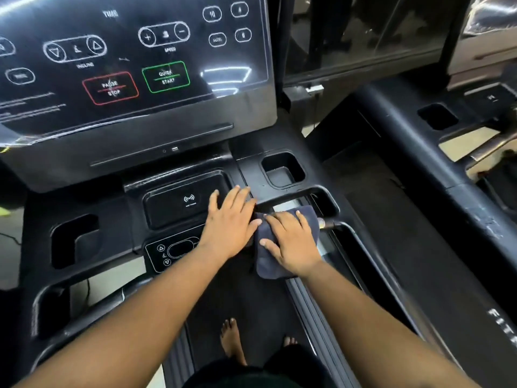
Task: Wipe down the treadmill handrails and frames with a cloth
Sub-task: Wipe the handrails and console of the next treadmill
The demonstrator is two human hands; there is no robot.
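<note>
Console panel [134, 51] fills 10–12 o'clock; below it, at center, tray w/ wireless pad [184, 201], small button pad [170, 252] just below that at 7 o'clock of tray, cup holders at 9 o'clock [74, 240] & 1 o'clock [282, 169] of tray. Left hand [230, 222] lies flat on tray's right edge; right hand [292, 242] just beside it at 3 o'clock, pressed on cloth [268, 264] draped over handrail [330, 223]. Belt [251, 298] runs to 6 o'clock w/ bare feet [232, 340] on it; 2nd treadmill [436, 169] at 2–3 o'clock.

A second treadmill [436, 169] stands beside, over pale floor [11, 231].
</note>
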